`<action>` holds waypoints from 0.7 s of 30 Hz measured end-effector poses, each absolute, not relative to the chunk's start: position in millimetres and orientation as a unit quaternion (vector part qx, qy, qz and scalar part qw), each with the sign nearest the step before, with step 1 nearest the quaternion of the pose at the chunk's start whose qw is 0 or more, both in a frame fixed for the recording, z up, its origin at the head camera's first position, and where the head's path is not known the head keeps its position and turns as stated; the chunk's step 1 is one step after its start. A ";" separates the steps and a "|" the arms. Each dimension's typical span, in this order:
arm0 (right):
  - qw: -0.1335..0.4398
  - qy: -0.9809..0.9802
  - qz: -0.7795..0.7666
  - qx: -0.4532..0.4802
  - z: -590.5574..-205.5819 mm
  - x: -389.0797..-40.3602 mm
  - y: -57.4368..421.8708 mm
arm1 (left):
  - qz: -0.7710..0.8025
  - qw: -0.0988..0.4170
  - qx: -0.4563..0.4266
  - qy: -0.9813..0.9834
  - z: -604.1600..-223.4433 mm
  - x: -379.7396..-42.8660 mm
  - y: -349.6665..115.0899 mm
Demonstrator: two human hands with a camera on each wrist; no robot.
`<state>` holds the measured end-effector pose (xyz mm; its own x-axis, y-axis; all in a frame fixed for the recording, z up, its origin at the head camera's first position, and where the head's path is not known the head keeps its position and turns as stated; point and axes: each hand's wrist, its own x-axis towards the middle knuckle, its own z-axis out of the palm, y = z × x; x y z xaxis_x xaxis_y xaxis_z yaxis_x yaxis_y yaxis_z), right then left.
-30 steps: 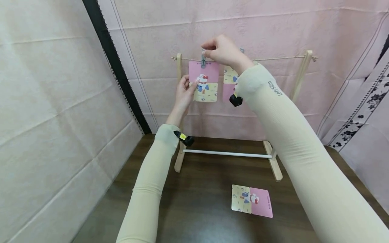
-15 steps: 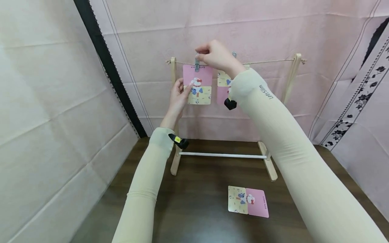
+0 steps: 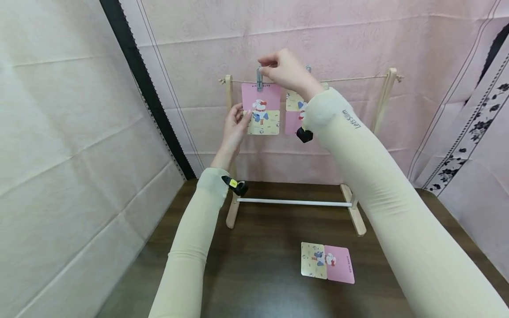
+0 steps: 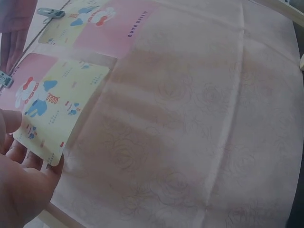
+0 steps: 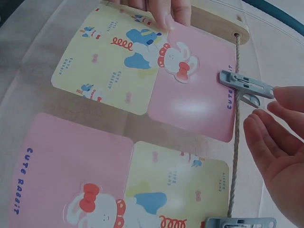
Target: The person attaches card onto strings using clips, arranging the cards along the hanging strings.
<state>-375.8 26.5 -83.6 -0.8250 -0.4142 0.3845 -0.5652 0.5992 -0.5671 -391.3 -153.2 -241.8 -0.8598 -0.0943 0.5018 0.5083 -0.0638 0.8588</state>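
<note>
My left hand (image 3: 235, 128) pinches the left edge of a pink-and-yellow rabbit card (image 3: 270, 97), its thumb in front and fingers behind. A grey-blue clothespin (image 3: 260, 81) sits over the card's top edge and the rope (image 3: 354, 80). My right hand (image 3: 289, 73) is at the clothespin's upper end, thumb and fingertips around its handles, as the right wrist view shows closely. A second rabbit card (image 3: 293, 106) hangs upside down beside it from another clothespin (image 3: 308, 69), partly hidden by the right wrist.
The rope runs between the posts of a wooden rack (image 3: 383, 101), joined low by a white rod (image 3: 294, 202). A third rabbit card (image 3: 328, 263) lies on the dark wooden table (image 3: 246, 274). Pale cloth (image 3: 191, 57) hangs behind and at the sides.
The whole head view has shifted slightly. Both hands stay at the card and clothespin, with the right fingers a little looser around the clothespin's end.
</note>
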 end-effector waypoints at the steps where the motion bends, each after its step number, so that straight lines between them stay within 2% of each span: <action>1: 0.113 -0.887 0.355 0.275 -83.5 -375.7 27.5 | -0.712 0.210 -0.159 -0.651 -242.4 -391.9 -153.5; 6: 0.121 -0.874 0.383 0.272 -82.3 -373.6 32.1 | -0.713 0.200 -0.157 -0.653 -247.4 -394.0 -154.3; 10: 0.130 -0.867 0.394 0.274 -81.9 -371.7 37.5 | -0.717 0.169 -0.142 -0.661 -253.2 -394.3 -154.6; 21: 0.202 -0.855 0.398 0.265 -81.2 -370.4 73.4 | -0.705 0.096 -0.123 -0.692 -272.7 -397.9 -161.8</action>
